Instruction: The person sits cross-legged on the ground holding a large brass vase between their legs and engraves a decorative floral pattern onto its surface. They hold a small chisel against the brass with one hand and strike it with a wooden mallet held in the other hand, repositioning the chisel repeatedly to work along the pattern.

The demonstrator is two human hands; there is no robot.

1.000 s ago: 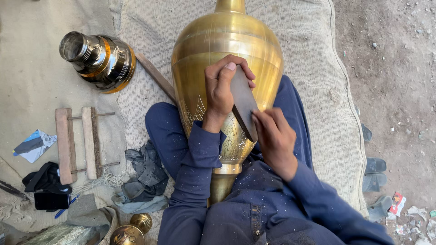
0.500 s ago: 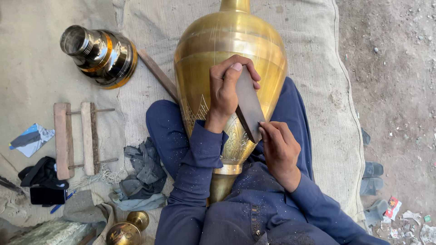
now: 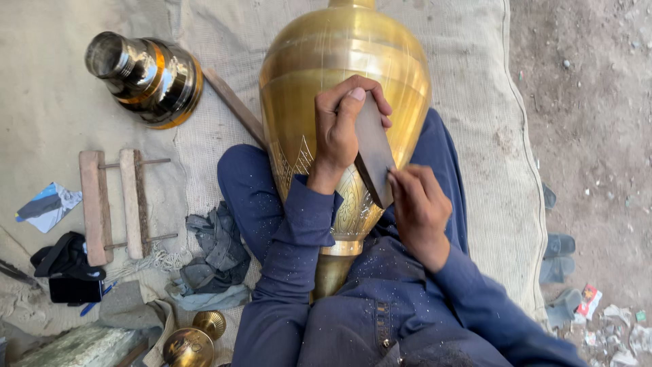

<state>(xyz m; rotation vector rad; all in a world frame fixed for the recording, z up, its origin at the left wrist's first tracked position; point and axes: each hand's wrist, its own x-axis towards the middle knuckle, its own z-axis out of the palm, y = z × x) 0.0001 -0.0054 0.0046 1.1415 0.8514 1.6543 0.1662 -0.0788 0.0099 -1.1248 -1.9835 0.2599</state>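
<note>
**Flat dark tool held against a big brass vase**

Across the lap of the seated person lies a large brass vase (image 3: 343, 75), its wide rounded shoulder pointing to twelve o'clock and its narrow foot hidden between the blue-clad legs. Smooth, shiny gold metal covers the upper body, ringed by faint turned bands; lower down, at about seven o'clock of the body, fine engraved leaf and arch patterns show. A flat, dark, matte rectangular tool (image 3: 373, 151) rests slantwise on the vase's right flank. The left hand (image 3: 343, 129) curls over the tool's upper end, fingers bent and pressed shut around its edge, thumb on the brass. The right hand (image 3: 418, 207) sits at five o'clock of the tool, fingertips pinched closed on its lower end.

At ten o'clock, on coarse woven sacking (image 3: 475, 170), a shorter polished brass vessel (image 3: 146, 75) lies on its side. At eight o'clock are two rough wooden blocks (image 3: 112, 204) joined by thin rods, and a crumpled grey rag (image 3: 214, 258).
</note>
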